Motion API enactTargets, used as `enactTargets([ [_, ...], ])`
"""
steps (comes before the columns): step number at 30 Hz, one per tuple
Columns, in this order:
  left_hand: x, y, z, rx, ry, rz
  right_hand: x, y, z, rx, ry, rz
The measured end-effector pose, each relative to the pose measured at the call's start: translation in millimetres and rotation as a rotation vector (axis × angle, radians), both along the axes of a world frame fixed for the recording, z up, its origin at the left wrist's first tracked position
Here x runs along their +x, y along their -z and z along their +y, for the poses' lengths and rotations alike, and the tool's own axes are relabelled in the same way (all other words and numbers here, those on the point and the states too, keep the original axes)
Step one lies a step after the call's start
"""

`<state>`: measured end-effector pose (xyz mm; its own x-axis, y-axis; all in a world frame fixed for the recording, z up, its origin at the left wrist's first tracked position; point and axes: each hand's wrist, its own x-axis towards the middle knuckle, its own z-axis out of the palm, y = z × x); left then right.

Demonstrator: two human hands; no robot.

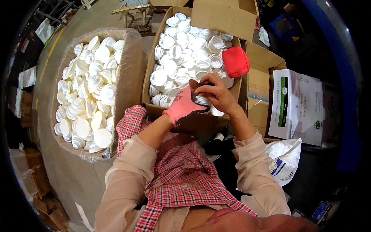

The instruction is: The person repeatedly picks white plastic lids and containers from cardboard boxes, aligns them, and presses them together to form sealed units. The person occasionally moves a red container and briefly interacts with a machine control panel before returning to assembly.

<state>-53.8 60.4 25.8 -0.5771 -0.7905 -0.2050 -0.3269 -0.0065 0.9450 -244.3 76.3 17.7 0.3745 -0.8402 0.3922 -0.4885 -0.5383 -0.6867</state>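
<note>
My left hand (183,103) wears a pink work glove (180,99) with a dark palm side. Its thumb stands apart from the other fingers, and it holds nothing that I can see. Bare, my right hand (217,93) is closed on the dark fingertips of that glove, pinching them. Both hands are over the near part of a cardboard box (153,103) full of white round plastic caps (181,38). Some caps just beneath the hands are hidden by them.
A lined carton (132,58) on the left is heaped with white ridged, disc-shaped pieces (83,127). On the box's right edge rests a red pouch (235,62). A printed white carton (295,106), a cardboard box (258,83) and a white sack (286,158) are at right.
</note>
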Motion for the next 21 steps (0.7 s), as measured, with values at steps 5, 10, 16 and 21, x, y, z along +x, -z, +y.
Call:
enactTargets([
  [5, 9, 11, -16, 0.069, 0.012, 0.322, -20, -3, 0, 0.083, 0.048, -0.082],
  [10, 42, 19, -34, 0.063, -0.296, 0.25, -58, 35, 6, 0.372, 0.101, 0.211],
  [16, 177, -30, -47, -0.034, -0.841, 0.502, -43, 51, 0, 0.48, 0.214, -0.011],
  [21, 349, 22, 9, -0.704, -1.292, -0.659, 53, 79, -6, 0.612, 0.021, -0.249],
])
